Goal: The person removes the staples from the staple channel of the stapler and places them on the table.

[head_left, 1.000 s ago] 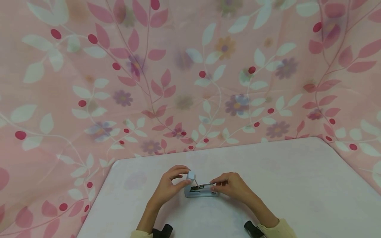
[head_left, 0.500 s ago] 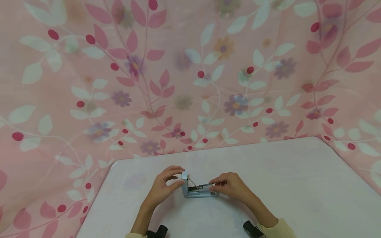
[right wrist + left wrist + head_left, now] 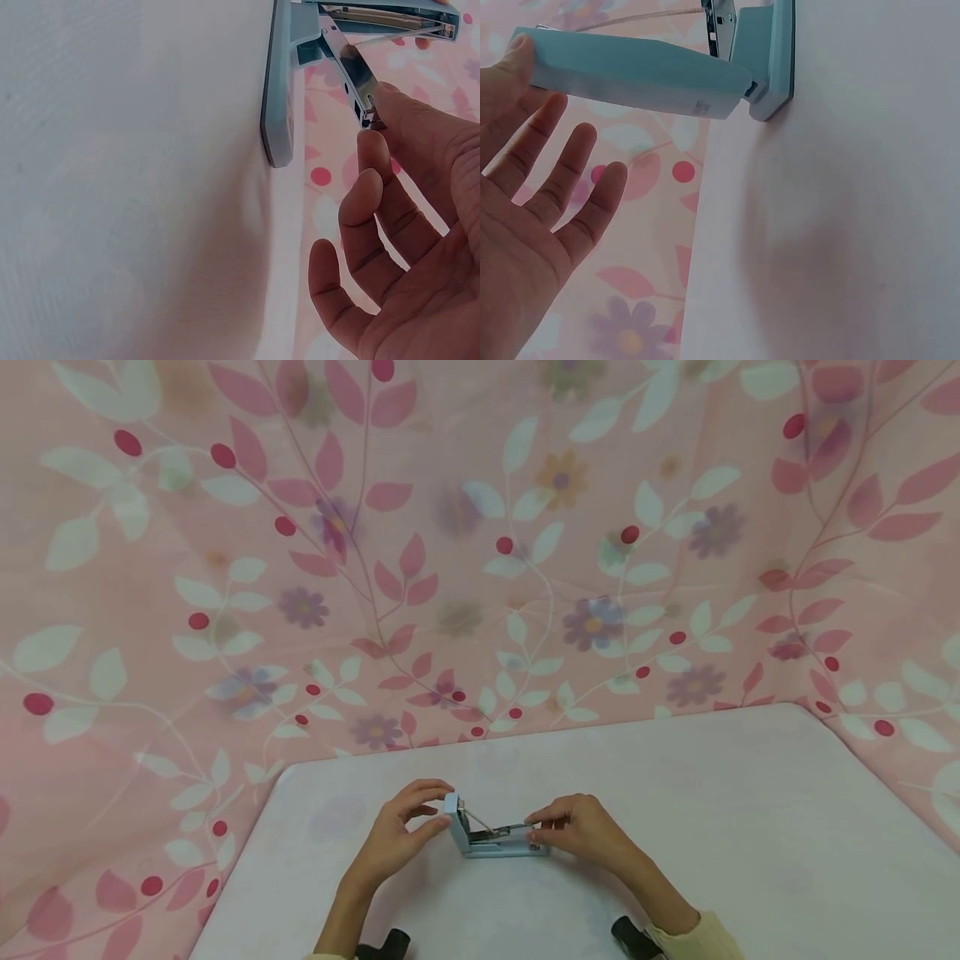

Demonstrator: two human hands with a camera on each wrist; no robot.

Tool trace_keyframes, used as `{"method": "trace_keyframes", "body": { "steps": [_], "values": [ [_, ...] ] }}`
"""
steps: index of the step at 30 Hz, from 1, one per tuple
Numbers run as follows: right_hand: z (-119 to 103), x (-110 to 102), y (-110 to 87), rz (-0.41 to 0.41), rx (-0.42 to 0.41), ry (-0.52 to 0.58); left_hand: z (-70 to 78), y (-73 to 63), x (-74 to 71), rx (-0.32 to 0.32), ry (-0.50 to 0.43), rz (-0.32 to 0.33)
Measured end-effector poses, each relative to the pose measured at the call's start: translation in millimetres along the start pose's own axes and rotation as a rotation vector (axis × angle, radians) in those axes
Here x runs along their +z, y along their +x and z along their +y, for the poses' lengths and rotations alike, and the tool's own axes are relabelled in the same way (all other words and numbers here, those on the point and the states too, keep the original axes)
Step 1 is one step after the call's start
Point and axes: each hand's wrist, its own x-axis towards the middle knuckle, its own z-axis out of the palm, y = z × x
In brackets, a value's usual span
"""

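A light blue stapler (image 3: 504,852) rests on the white table with its top arm (image 3: 637,71) swung up and back to the left. My left hand (image 3: 396,839) pinches the free end of that arm between thumb and fingertips; its other fingers spread loosely in the left wrist view. My right hand (image 3: 583,828) pinches the tip of the metal staple magazine (image 3: 352,67), which slants up from the base (image 3: 279,97). A thin spring rod (image 3: 637,19) stretches between the raised arm and the magazine.
The white table (image 3: 675,793) has a rounded far edge against a pink floral cloth (image 3: 465,568). Black wrist devices (image 3: 633,937) sit at both wrists, below pale yellow sleeves (image 3: 697,935).
My left hand has moved left, swinging the stapler's top arm further back from the magazine. The right hand holds the magazine tip in nearly the same place.
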Motion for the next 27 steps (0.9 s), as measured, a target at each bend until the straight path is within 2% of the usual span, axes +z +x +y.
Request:
{"method": "trace_keyframes", "body": {
  "steps": [5, 12, 19, 27],
  "values": [
    [0.7, -0.1, -0.5, -0.005, -0.018, -0.003, -5.3, -4.3, -6.9, -0.001, 0.026, -0.002],
    [-0.7, 0.0, -0.8, -0.01, -0.035, -0.004, -31.2, -10.0, -15.8, 0.014, 0.056, -0.035],
    [-0.5, 0.3, -1.6, -0.006, -0.036, -0.031, -45.7, -20.0, -29.5, 0.032, 0.052, -0.031],
    [0.7, -1.8, -1.2, -0.009, -0.033, -0.03, -55.7, -32.0, -42.4, -0.082, 0.082, -0.04]
  ]
}}
